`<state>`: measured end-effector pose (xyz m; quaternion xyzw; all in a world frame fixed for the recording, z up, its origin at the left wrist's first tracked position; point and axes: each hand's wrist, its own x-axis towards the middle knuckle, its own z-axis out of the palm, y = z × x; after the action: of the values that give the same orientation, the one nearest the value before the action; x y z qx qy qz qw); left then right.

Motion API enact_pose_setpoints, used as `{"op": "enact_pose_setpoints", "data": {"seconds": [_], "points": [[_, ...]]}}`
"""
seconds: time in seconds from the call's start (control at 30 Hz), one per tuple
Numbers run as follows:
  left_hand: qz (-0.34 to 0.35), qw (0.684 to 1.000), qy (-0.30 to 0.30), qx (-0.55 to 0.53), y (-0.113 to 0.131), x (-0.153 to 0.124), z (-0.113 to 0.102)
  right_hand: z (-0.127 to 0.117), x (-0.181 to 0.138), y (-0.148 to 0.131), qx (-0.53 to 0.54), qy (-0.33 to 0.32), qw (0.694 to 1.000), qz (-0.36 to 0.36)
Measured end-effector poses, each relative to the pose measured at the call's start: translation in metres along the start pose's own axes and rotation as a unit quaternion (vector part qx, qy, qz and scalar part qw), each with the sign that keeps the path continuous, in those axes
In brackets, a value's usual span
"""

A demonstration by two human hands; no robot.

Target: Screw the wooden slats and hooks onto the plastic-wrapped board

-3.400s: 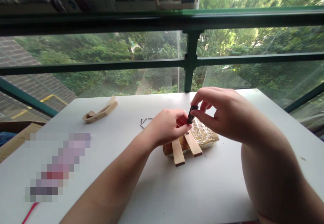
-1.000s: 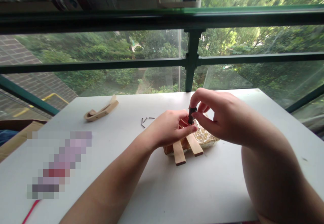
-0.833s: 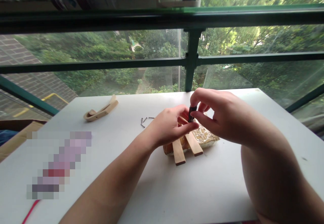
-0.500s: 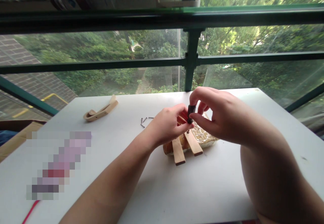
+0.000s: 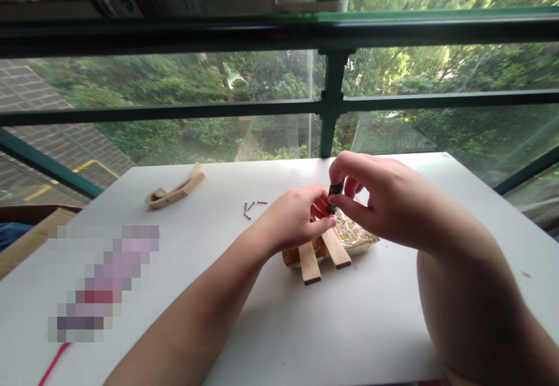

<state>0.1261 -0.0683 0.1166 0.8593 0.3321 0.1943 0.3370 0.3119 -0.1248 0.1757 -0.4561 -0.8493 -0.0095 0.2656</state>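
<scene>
a person's right hand (image 5: pixel 378 197) pinched a short black tool (image 5: pixel 334 193) between thumb and fingers above a white surface (image 5: pixel 349 328), the tool nearly upright with its top leaning slightly right. the left hand (image 5: pixel 292 217) curved around the tool's lower end, thumb and fingers bent toward each other; whether that grip touched the tool could not be told. below the hands, two wooden strips (image 5: pixel 310 266) lay side by side across a block wrapped in clear plastic (image 5: pixel 356 233), their near ends jutting past its edge. the left hand stood in the way of the strips' far ends, and the right covered part of the block. just beyond the left wrist, four small metal fasteners (image 5: pixel 248 208) lay loose, and farther left rested a curved wooden piece (image 5: pixel 174 194). nearer the left edge lay a blurred-out purplish item (image 5: pixel 116 275), a red cord (image 5: pixel 55 363) running from its lower end, while a cardboard box (image 5: pixel 43 237) sat beside the surface. behind it all ran a green railing (image 5: pixel 262 109) with clear panels, trees (image 5: pixel 174 86) and brickwork (image 5: pixel 39 92) showing through.
</scene>
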Motion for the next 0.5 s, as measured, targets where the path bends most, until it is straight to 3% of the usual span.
{"op": "enact_pose_setpoints", "data": {"seconds": [0.27,0.5], "points": [[-0.003,1.000,-0.005,0.013,-0.0001,0.0009,0.0016,-0.0005,-0.0008,-0.0025,0.001,0.002,1.000,0.025],[0.006,1.000,-0.010,0.025,-0.0001,0.0000,0.0011,0.0009,-0.0022,-0.0021,0.011,-0.004,1.000,0.005]]}}
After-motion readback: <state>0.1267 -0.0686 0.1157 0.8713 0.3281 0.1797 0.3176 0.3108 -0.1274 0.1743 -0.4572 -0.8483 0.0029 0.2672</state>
